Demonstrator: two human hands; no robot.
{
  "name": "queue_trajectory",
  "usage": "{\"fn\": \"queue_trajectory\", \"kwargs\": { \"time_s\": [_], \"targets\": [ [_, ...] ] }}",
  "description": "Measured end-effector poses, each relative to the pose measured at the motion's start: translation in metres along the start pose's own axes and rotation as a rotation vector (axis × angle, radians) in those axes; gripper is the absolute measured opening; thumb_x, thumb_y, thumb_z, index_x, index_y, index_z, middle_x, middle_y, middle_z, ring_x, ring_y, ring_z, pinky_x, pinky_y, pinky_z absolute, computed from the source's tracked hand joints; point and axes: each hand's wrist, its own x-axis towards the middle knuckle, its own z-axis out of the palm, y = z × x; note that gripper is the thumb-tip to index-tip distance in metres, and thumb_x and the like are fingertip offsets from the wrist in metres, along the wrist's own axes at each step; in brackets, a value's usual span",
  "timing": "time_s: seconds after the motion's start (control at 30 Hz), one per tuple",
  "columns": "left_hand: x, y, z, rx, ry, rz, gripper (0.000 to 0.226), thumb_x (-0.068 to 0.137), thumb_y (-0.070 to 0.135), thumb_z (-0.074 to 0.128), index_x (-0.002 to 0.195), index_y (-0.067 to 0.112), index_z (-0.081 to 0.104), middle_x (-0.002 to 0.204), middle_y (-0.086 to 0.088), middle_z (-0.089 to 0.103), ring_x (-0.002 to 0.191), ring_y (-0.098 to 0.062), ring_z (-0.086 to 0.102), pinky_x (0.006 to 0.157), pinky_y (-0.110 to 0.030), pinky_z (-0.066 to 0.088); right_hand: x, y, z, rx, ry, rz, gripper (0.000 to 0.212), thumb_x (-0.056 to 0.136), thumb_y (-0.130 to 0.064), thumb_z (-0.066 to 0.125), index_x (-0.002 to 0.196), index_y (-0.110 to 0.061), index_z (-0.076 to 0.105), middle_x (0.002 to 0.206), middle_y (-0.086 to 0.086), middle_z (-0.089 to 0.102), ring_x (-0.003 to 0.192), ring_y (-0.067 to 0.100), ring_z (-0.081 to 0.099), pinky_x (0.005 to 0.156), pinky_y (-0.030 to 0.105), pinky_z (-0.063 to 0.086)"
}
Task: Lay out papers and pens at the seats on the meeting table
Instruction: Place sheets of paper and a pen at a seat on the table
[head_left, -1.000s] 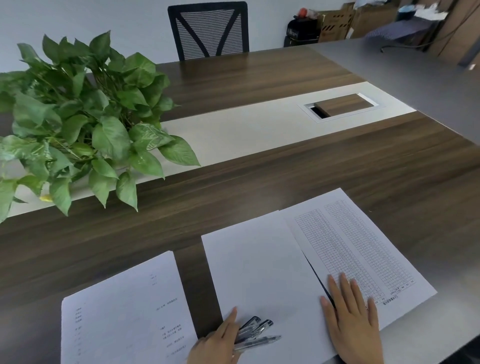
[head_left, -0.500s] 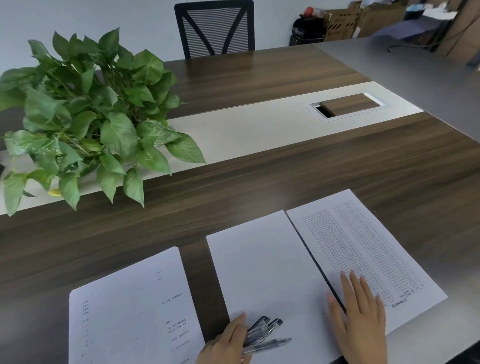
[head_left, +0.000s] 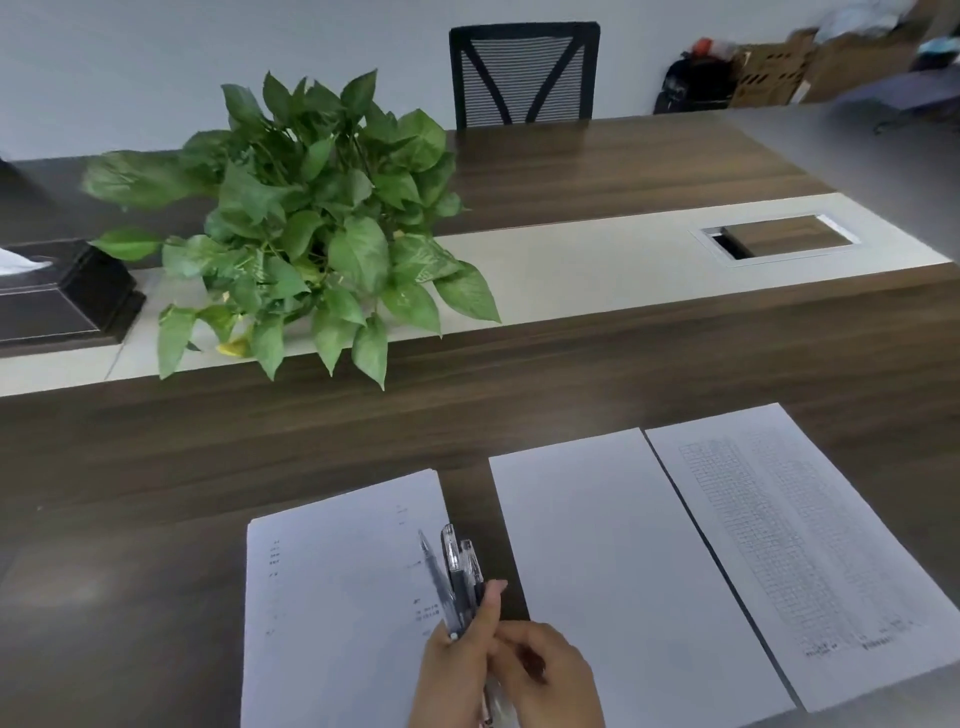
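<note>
Fingers (head_left: 488, 603) around pens (head_left: 454, 577)

A long dark wood table (head_left: 649, 358) fills the room, with a pale strip running down its middle and a metal-framed hatch (head_left: 779, 240) set into it. A leafy plant (head_left: 317, 228) stands beside a black tissue box (head_left: 62, 296). A mesh-backed chair (head_left: 523, 73) faces a plain pale wall (head_left: 208, 52); cardboard boxes (head_left: 810, 73) are piled in the far corner.
</note>
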Motion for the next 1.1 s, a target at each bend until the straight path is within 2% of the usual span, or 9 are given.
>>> {"fn": "queue_trajectory", "kwargs": {
  "time_s": [0.1,0.17,0.27,0.4,0.53,0.7,0.87,1.0,1.1],
  "targets": [
    [0.005,-0.004,-0.008,-0.047,0.047,-0.044,0.020,0.097,0.026,0.068,0.083,0.013,0.074,0.066,0.001,0.067,0.068,-0.012,0.061,0.057,-0.026,0.048,0.011,0.005,-0.002,-0.013,0.072,0.036,0.035,0.081,-0.020,0.067,0.060,-0.047,0.060,0.082,0.000,0.070,0.075,0.010,0.063,0.077,0.018,0.050],
    [0.008,-0.004,-0.021,-0.051,0.101,-0.058,0.022,0.099,0.025,0.066,0.085,0.008,0.071,0.074,-0.004,0.062,0.069,-0.018,0.054,0.057,-0.029,0.043,0.023,0.012,-0.012,-0.048,0.177,0.031,0.023,0.084,-0.021,0.065,0.071,-0.040,0.062,0.082,0.004,0.068,0.076,0.016,0.061,0.071,0.011,0.045],
    [0.014,0.000,-0.055,-0.023,0.201,0.002,0.025,0.101,0.013,0.062,0.083,-0.003,0.068,0.051,-0.006,0.064,0.048,-0.020,0.060,0.045,-0.026,0.046,0.039,0.020,-0.032,-0.164,0.340,-0.023,0.012,0.088,-0.017,0.060,0.096,-0.013,0.068,0.084,0.009,0.065,0.076,0.022,0.055,0.070,0.014,0.041],
    [0.024,0.003,-0.114,0.117,0.365,0.057,0.025,0.100,0.006,0.063,0.075,0.002,0.064,0.027,0.007,0.058,0.021,-0.004,0.050,0.038,-0.022,0.047,0.052,0.033,-0.036,-0.302,0.457,-0.068,0.017,0.090,-0.010,0.055,0.093,-0.001,0.069,0.083,0.011,0.062,0.078,0.025,0.053,0.078,0.029,0.042],
    [0.028,-0.002,-0.154,0.265,0.478,0.067,0.021,0.097,0.015,0.069,0.076,0.013,0.067,0.034,0.018,0.063,0.063,-0.030,0.058,0.079,-0.037,0.045,0.054,0.046,-0.023,-0.378,0.517,-0.056,0.016,0.086,-0.005,0.060,0.096,0.002,0.069,0.094,0.020,0.065,0.088,0.034,0.057,0.085,0.040,0.048],
    [0.029,-0.006,-0.166,0.292,0.526,-0.010,0.021,0.092,0.023,0.076,0.085,0.003,0.071,0.085,-0.024,0.066,0.090,-0.042,0.061,0.091,-0.044,0.048,0.056,0.051,-0.015,-0.386,0.567,-0.083,0.014,0.081,-0.001,0.066,0.093,0.005,0.069,0.095,0.025,0.064,0.089,0.038,0.057,0.086,0.045,0.049],
    [0.027,-0.009,-0.165,0.349,0.535,-0.041,0.020,0.094,0.012,0.071,0.109,0.000,0.070,0.105,-0.030,0.063,0.099,-0.043,0.058,0.098,-0.048,0.045,0.059,0.056,-0.013,-0.402,0.580,-0.119,0.016,0.080,-0.003,0.068,0.094,0.004,0.068,0.094,0.025,0.063,0.085,0.036,0.055,0.080,0.046,0.051],
    [0.027,-0.017,-0.161,0.321,0.533,0.001,0.068,0.063,0.037,0.064,0.119,0.000,0.076,0.127,-0.035,0.065,0.120,-0.050,0.060,0.110,-0.053,0.045,0.058,0.056,-0.014,-0.428,0.564,-0.109,0.017,0.077,-0.003,0.071,0.093,0.003,0.068,0.094,0.026,0.064,0.084,0.038,0.055,0.077,0.048,0.050],
    [0.027,-0.019,-0.162,0.332,0.529,0.015,0.061,0.070,0.032,0.070,0.121,0.000,0.076,0.130,-0.033,0.066,0.126,-0.048,0.058,0.114,-0.055,0.044,0.055,0.052,-0.011,-0.502,0.572,-0.108,0.028,0.067,-0.005,0.079,0.092,0.003,0.069,0.093,0.027,0.065,0.082,0.045,0.058,0.072,0.052,0.049]
  ]
}}
